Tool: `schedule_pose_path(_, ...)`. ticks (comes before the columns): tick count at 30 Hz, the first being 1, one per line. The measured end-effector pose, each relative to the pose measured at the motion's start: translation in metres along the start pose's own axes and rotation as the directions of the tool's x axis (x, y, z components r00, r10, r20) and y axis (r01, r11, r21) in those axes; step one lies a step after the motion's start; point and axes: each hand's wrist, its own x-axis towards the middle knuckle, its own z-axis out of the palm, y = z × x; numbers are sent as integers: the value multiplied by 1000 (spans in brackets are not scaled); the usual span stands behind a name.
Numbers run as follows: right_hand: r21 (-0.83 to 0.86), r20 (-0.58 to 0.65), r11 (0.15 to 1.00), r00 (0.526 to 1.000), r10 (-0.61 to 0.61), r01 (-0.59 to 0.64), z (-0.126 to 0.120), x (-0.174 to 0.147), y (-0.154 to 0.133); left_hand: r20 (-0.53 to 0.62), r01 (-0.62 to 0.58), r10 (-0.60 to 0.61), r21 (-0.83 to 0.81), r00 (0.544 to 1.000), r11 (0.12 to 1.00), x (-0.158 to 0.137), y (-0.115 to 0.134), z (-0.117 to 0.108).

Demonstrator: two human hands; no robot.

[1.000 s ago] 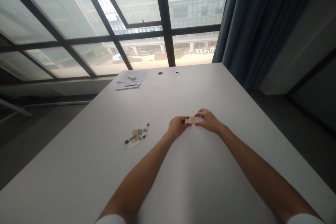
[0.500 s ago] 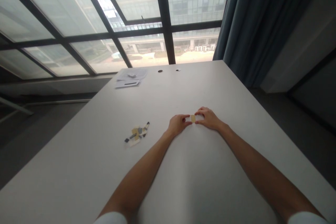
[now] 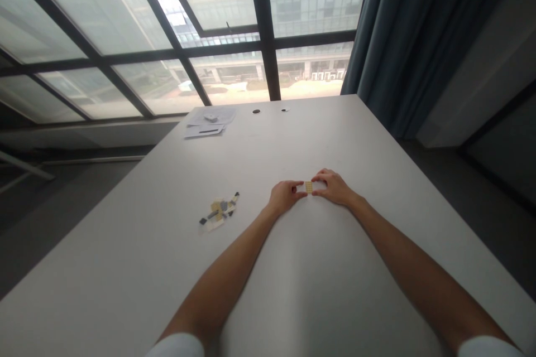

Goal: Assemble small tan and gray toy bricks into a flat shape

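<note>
A small tan building-block plate with rows of studs (image 3: pixel 309 187) is at the middle of the white table (image 3: pixel 268 148), between my two hands. My left hand (image 3: pixel 287 195) pinches its left side with thumb and forefinger. From the opposite side, my right hand (image 3: pixel 333 187) grips its right edge in the same way, the fingertips at its corners. Off to the left lies a loose pile of building-block pieces (image 3: pixel 218 210) in tan, grey, black and white. Individual pieces there are too small to make out well.
Papers (image 3: pixel 205 130) with a small white object on top lie at the table's far left corner. Two round dark-centred fittings (image 3: pixel 256 111) sit near the far edge. Beyond stands a framed window (image 3: pixel 268 39), with a blue curtain (image 3: pixel 389 50) to the right.
</note>
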Motion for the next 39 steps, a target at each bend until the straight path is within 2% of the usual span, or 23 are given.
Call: schedule_pose_path(39, -19, 8, 1000, 1000, 9, -9, 3, 1, -2, 5, -9, 9, -15, 1000, 1000, -1, 0, -1)
